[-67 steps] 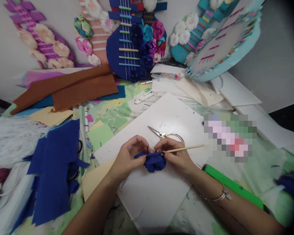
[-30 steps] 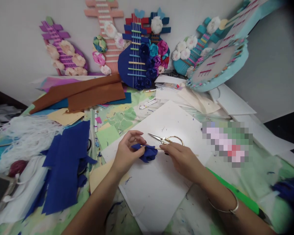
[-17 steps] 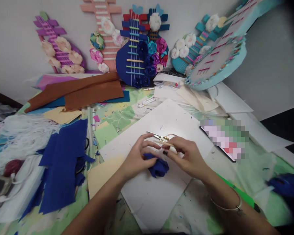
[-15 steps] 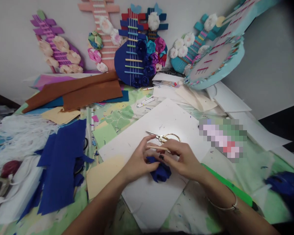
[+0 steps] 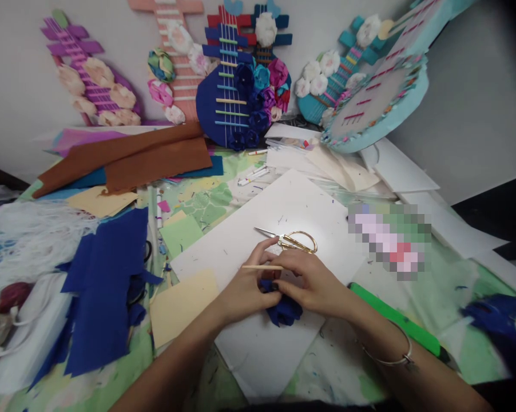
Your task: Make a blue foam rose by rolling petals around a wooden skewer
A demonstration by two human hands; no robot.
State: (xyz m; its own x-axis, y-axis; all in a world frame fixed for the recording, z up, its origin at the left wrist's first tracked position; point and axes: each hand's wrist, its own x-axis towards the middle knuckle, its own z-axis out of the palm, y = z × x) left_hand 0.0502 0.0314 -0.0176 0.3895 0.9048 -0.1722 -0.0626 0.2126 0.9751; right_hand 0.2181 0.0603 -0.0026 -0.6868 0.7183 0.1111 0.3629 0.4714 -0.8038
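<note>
A crumpled dark-blue paper flower (image 5: 286, 309) rests on a white board (image 5: 258, 349) in front of me, held between both hands. My left hand (image 5: 245, 289) curls round its left side, fingers closed on it. My right hand (image 5: 312, 283) covers its top, closed, and a thin wooden stick (image 5: 260, 267) pokes out leftward from its fingers. Gold-handled scissors (image 5: 298, 241) lie just behind my hands on the board.
Blue paper scraps (image 5: 106, 286) and white netting (image 5: 30, 234) lie at the left. Brown sheets (image 5: 124, 157) and decorated paper guitars (image 5: 230, 86) stand behind. A green bar (image 5: 395, 320) lies at the right, a blurred flat item (image 5: 389, 240) beyond it.
The stick, once pointing right from the flower, now points left over it. Both hands and the flower have shifted slightly nearer to me on the board.
</note>
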